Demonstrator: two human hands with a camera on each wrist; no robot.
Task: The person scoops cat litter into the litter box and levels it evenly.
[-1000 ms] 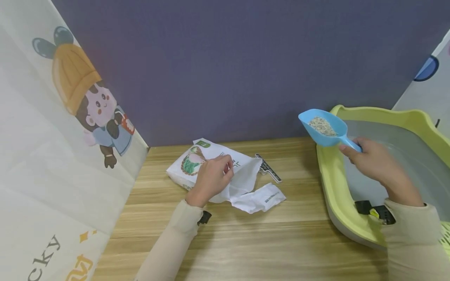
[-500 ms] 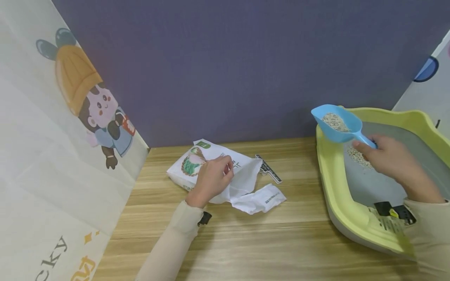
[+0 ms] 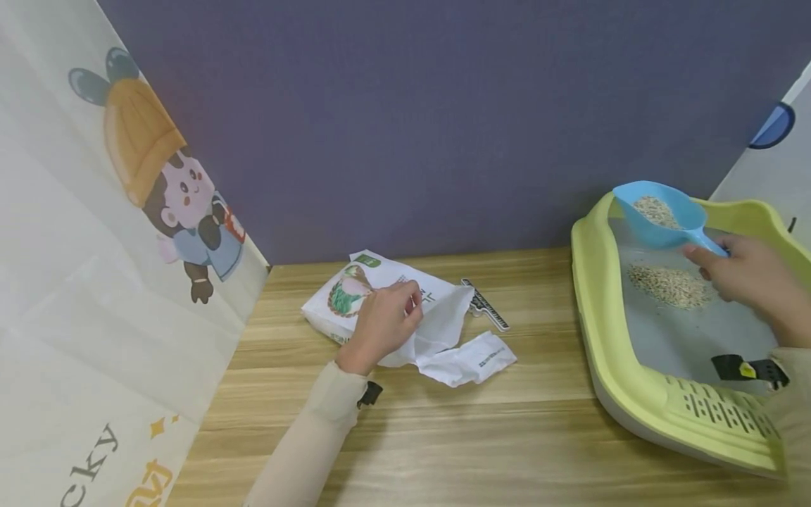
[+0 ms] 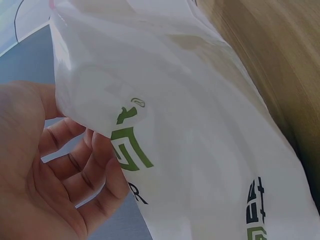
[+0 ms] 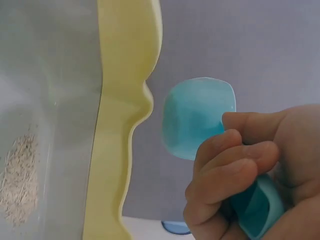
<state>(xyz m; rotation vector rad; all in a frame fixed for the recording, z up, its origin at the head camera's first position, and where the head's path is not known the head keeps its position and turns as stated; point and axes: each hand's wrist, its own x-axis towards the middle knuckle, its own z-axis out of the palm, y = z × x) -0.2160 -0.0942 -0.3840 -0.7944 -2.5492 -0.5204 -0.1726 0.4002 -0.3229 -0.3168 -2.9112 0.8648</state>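
Currently, right hand (image 3: 750,274) holds one scoop (image 3: 689,211), left hand (image 3: 388,318) one bag (image 3: 440,320).

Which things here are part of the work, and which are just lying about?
Part of the job:
Blue scoop, loaded with granules, in the right hand
Yellow-rimmed tray, holding a granule pile
White bag, held by the left hand

Seemingly lying about:
Black-and-white strip near the bag, untouched
Cartoon print

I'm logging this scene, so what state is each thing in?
Blue scoop: loaded with granules, right hand gripping its handle.
Yellow-rimmed tray: uncovered, with a granule pile on its floor.
White bag: lying down, end crumpled, left hand pinching it.
Black-and-white strip: lying on the wood-grain surface, partly hidden by the bag.
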